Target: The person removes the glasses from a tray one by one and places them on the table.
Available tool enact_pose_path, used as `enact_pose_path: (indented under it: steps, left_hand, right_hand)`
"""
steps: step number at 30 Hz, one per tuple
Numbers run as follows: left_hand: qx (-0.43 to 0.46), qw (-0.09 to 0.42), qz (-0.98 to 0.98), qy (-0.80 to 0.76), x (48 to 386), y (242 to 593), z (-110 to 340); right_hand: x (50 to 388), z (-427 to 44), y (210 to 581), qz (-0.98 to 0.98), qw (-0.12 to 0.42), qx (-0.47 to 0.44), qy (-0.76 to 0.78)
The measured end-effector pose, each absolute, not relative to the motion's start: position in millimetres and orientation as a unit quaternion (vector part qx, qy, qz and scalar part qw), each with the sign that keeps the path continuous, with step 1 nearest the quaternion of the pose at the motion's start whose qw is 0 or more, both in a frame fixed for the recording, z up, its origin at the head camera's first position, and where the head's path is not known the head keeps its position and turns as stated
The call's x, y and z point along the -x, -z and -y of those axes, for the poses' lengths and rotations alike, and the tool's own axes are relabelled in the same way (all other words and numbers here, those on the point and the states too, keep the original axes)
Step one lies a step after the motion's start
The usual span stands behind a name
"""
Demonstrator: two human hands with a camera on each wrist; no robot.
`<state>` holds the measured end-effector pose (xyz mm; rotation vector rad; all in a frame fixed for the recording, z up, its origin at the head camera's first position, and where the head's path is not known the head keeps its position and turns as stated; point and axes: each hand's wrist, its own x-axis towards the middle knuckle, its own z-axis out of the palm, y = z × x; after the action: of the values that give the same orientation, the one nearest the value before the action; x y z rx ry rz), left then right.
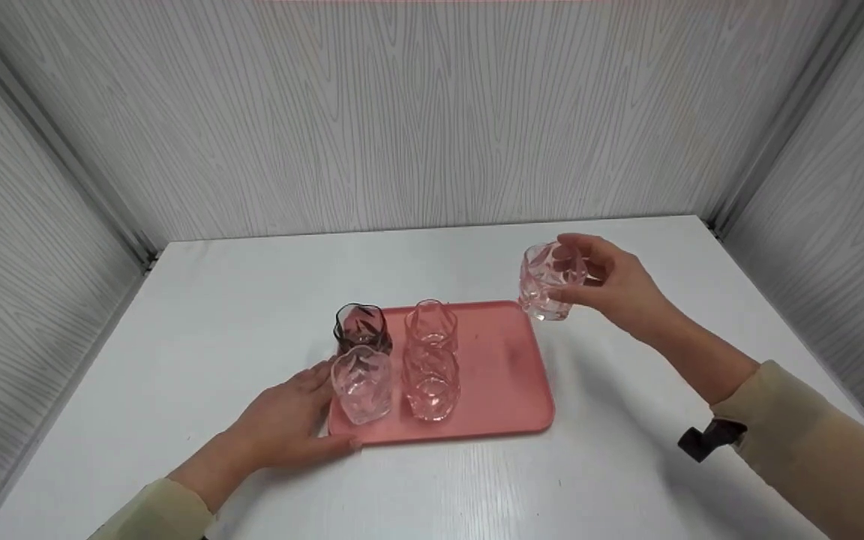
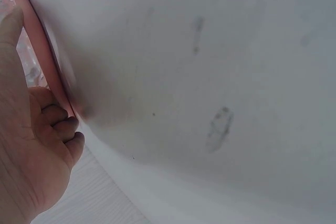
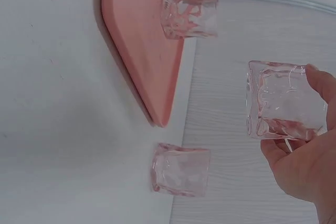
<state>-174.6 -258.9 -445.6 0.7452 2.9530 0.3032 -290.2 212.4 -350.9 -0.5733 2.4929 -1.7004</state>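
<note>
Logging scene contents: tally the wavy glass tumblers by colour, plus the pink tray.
Pink rectangular tray: 1
Dark grey wavy glass tumbler: 1
Clear to pale pink wavy glass tumblers: 5 (3 on the tray, 1 held, 1 off it, distinct only in right wrist view)
Total: 7

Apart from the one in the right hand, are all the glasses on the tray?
No, the right wrist view shows a clear glass standing on the white table, off the pink tray.
</note>
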Motion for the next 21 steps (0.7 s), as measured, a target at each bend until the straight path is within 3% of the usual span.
enact_pose_path:
  steps: [11, 21]
  left_hand:
    - [-0.238, 0.040, -0.966, -0.092, 176.1, 446.7, 259.4]
    - [-0.235, 0.044, -0.966, -0.095, 175.9, 446.4, 259.1]
  right_hand:
    - [317.3, -249.1, 331.5, -0.815, 0.011, 0.151, 0.560]
    - [351.8, -281.9, 342.0, -0.817, 0.034, 0.097, 0.567]
